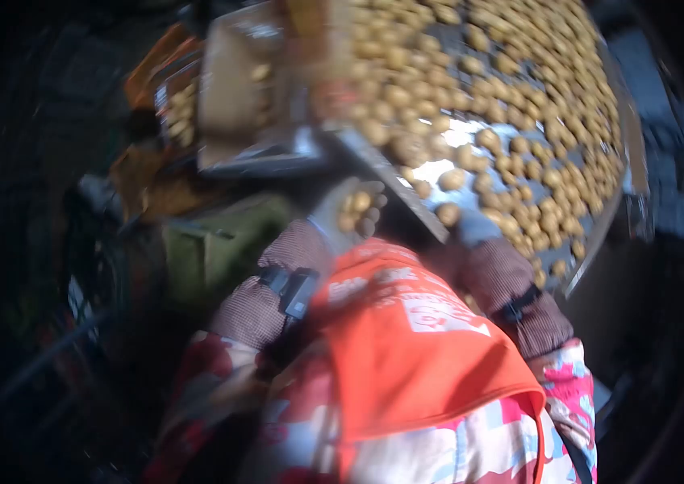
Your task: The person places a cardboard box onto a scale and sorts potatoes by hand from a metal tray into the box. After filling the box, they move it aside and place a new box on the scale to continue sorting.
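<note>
My left hand (332,216), in a grey glove, is cupped palm up around several small potatoes (354,208) in front of my orange apron (414,339). My right hand (477,229), also gloved, is at the near edge of the sorting table, close to the metal rim (394,181). One potato (448,214) lies right against its left side; blur hides the fingers, so whether they grip it I cannot make out. Many loose potatoes (548,173) cover the table beyond my right hand.
An open cardboard box (225,101) with a few potatoes in it stands left of the table. Farther left is a smaller container of potatoes (181,113) beside orange material (160,60). A green sack or cloth (229,242) lies below them. The surroundings are dark and blurred.
</note>
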A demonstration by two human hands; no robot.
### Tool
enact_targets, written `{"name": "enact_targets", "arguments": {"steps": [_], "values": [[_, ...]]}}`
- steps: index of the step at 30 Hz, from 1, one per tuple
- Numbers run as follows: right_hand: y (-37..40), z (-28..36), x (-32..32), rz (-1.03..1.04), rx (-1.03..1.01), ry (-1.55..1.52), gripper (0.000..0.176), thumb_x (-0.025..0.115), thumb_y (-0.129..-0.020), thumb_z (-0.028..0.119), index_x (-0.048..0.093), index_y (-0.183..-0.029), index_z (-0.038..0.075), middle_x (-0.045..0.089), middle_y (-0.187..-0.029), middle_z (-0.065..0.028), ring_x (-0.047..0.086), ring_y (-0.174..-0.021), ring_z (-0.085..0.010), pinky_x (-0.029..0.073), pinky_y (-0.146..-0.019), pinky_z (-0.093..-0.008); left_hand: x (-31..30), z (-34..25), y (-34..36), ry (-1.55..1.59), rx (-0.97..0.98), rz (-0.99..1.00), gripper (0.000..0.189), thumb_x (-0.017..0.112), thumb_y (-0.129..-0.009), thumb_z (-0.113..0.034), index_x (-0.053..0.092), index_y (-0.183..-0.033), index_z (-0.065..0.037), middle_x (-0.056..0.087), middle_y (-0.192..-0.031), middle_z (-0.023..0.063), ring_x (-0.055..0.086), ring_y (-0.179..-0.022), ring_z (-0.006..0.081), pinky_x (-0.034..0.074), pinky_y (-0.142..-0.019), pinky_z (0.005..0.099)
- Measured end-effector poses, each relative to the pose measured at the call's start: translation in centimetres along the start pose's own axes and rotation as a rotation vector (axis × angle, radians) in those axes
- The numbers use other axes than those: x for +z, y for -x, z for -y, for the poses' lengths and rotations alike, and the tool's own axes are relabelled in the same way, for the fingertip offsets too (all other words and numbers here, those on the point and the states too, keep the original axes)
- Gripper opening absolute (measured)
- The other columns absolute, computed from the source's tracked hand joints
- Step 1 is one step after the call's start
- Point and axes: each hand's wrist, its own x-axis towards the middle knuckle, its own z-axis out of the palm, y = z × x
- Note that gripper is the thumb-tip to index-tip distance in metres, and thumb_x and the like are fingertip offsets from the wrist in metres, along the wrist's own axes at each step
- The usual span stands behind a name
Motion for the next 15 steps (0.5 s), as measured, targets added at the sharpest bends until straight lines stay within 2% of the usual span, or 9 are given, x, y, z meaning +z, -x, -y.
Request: {"name": "enact_targets", "arguments": {"steps": [3, 5, 7, 8, 9, 10, 12, 13, 15], "values": [[-1.4, -1.1, 0.0, -0.046, -0.048, 0.076, 0.031, 0.063, -0.092, 0.013, 0.067, -0.120, 0.001, 0.073, -0.108, -0.0174, 0.070, -0.089, -0.0255, 0.056, -0.075, -0.0363, -4.4, -1.9, 5.3, 0.078, 0.243, -0.071, 0.037, 0.062, -0.099, -0.041, 0.070, -0.115, -0.009, 0.071, -0.100, 0.0084, 0.065, -0.075, 0.0165, 0.054, -0.059, 0.0258], [-2.8, -1.8, -0.4, -0.060, -0.099, 0.077, 0.031, 0.062, -0.093, 0.013, 0.066, -0.122, 0.001, 0.073, -0.108, -0.0165, 0.069, -0.084, -0.0233, 0.055, -0.070, -0.0347, -8.3, -3.4, 10.0, 0.248, 0.421, -0.126, 0.034, 0.065, -0.098, -0.037, 0.071, -0.114, -0.007, 0.072, -0.101, 0.0094, 0.067, -0.079, 0.0178, 0.057, -0.063, 0.0271], [-3.3, -3.2, -1.4, -0.066, -0.128, -0.008, 0.032, 0.061, -0.095, 0.014, 0.065, -0.124, 0.001, 0.072, -0.108, -0.0156, 0.069, -0.080, -0.0211, 0.055, -0.066, -0.0332, -13.2, -4.2, 14.3, 0.450, 0.616, -0.189, 0.032, 0.069, -0.096, -0.031, 0.070, -0.113, -0.004, 0.073, -0.101, 0.0112, 0.070, -0.085, 0.0211, 0.060, -0.069, 0.0297], [-3.5, -3.6, -2.3, -0.044, -0.154, -0.119, 0.032, 0.060, -0.096, 0.014, 0.064, -0.125, 0.001, 0.072, -0.107, -0.0152, 0.068, -0.077, -0.0200, 0.055, -0.064, -0.0325, -15.0, -4.2, 17.2, 0.596, 0.737, -0.064, 0.028, 0.070, -0.095, -0.024, 0.070, -0.111, -0.001, 0.074, -0.102, 0.0114, 0.072, -0.093, 0.0226, 0.062, -0.080, 0.0330], [-3.5, -4.2, -3.2, 0.003, -0.183, -0.281, 0.032, 0.060, -0.096, 0.014, 0.063, -0.126, 0.001, 0.072, -0.107, -0.0148, 0.068, -0.075, -0.0189, 0.054, -0.061, -0.0317, -17.2, -4.5, 19.7, 0.712, 0.848, -0.054, 0.030, 0.069, -0.095, -0.023, 0.068, -0.114, 0.000, 0.073, -0.107, 0.0125, 0.070, -0.100, 0.0240, 0.062, -0.084, 0.0339], [-3.4, -4.7, -4.2, 0.079, -0.218, -0.474, 0.032, 0.059, -0.097, 0.015, 0.063, -0.126, 0.001, 0.072, -0.107, -0.0143, 0.068, -0.072, -0.0178, 0.054, -0.059, -0.0309, -19.3, -4.7, 21.8, 0.824, 0.947, -0.045, 0.031, 0.069, -0.095, -0.023, 0.067, -0.116, 0.000, 0.072, -0.111, 0.0137, 0.068, -0.107, 0.0254, 0.061, -0.089, 0.0347], [-2.7, -2.7, -5.9, 0.355, -0.307, -0.814, 0.033, 0.058, -0.099, 0.015, 0.061, -0.128, 0.001, 0.072, -0.107, -0.0135, 0.067, -0.068, -0.0156, 0.054, -0.055, -0.0294, -25.6, -5.7, 24.0, 0.683, 1.247, -0.203, 0.039, 0.066, -0.097, -0.028, 0.059, -0.124, -0.002, 0.062, -0.132, 0.0174, 0.055, -0.127, 0.0313, 0.054, -0.105, 0.0425], [-1.0, 1.4, -6.7, 0.504, -0.315, -0.905, 0.033, 0.057, -0.099, 0.015, 0.060, -0.129, 0.001, 0.072, -0.106, -0.0130, 0.067, -0.065, -0.0145, 0.054, -0.052, -0.0286, -28.0, -6.1, 25.3, 0.691, 1.309, -0.280, 0.035, 0.064, -0.097, -0.028, 0.059, -0.122, -0.003, 0.061, -0.128, 0.0165, 0.055, -0.122, 0.0306, 0.053, -0.101, 0.0420], [1.7, 12.7, -6.2, 0.759, -0.292, -0.951, 0.049, 0.072, -0.087, 0.017, 0.059, -0.132, 0.002, 0.071, -0.108, -0.0108, 0.063, -0.062, -0.0100, 0.049, -0.049, -0.0222, -32.4, -6.5, 26.8, 0.692, 1.337, -0.444, 0.028, 0.059, -0.099, -0.028, 0.057, -0.116, -0.006, 0.059, -0.120, 0.0146, 0.054, -0.113, 0.0290, 0.052, -0.093, 0.0409]]}}
